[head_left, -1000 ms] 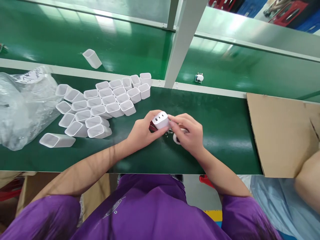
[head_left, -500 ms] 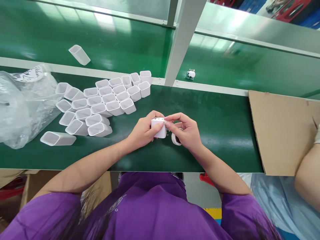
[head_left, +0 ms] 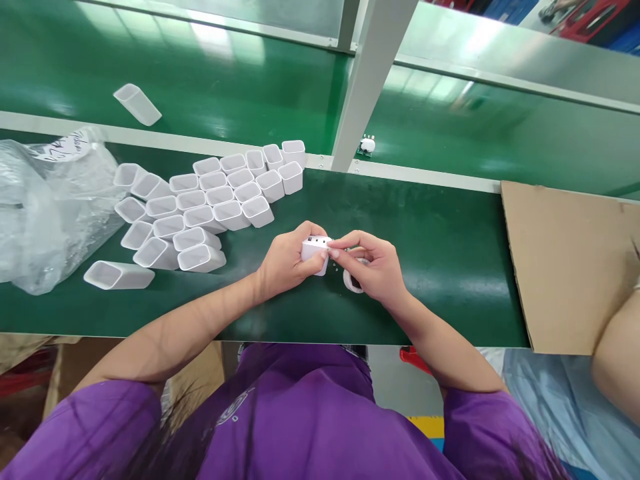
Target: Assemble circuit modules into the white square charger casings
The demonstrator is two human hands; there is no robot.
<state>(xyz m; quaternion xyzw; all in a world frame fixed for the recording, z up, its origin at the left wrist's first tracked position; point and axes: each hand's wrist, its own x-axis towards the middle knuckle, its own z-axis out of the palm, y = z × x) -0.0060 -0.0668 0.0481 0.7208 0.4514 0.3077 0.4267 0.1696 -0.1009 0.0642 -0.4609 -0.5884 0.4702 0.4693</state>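
Note:
My left hand [head_left: 287, 261] grips a small white charger body [head_left: 316, 252] just above the green table [head_left: 440, 267]. Its port face points away from me. My right hand [head_left: 373, 267] pinches the charger's right top edge with thumb and forefinger. A small white ring-like piece [head_left: 352, 283] sits under my right palm, partly hidden; whether the hand holds it I cannot tell. To the left stand several empty white plastic shells [head_left: 210, 200], packed in rows, open ends up or tipped on their sides.
A crumpled clear plastic bag [head_left: 45, 207] lies at far left. One lone shell [head_left: 137, 105] and a small plug part [head_left: 367, 145] lie on the rear green conveyor. A white post [head_left: 365, 87] rises mid-table. Brown cardboard [head_left: 565, 260] covers the right; another person's arm [head_left: 617, 360] is there.
The charger has been turned so its port face points away and lowered slightly. The lone shell and the plug part on the rear conveyor have moved left.

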